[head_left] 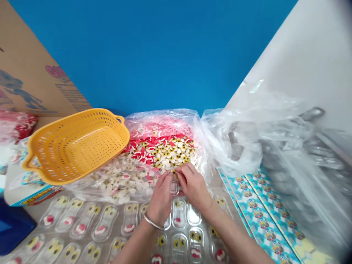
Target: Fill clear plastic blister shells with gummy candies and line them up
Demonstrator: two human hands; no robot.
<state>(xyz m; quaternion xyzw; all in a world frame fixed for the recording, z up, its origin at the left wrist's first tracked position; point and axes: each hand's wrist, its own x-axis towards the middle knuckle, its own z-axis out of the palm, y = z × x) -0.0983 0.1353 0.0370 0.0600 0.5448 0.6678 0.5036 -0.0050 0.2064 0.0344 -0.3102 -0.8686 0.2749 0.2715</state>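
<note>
My left hand [162,194] and my right hand [192,185] meet at the middle of the view, their fingertips closing on a clear plastic blister tray [174,188]. A silver bangle [153,222] circles my left wrist. More clear blister trays [106,222] lie under my forearms, their moulded cavities holding gummy eyes and red-and-white gummy mouths. Just beyond my fingers, an open clear bag of gummy candies [162,146] spreads out, with yellow-and-white eye pieces and red-and-white pieces heaped inside.
A yellow perforated plastic basket [77,146] sits left of the candy bag, with a cardboard box [35,69] behind it. Printed turquoise card strips [264,220] lie at right under a crumpled clear plastic bag [236,139]. A blue surface fills the back.
</note>
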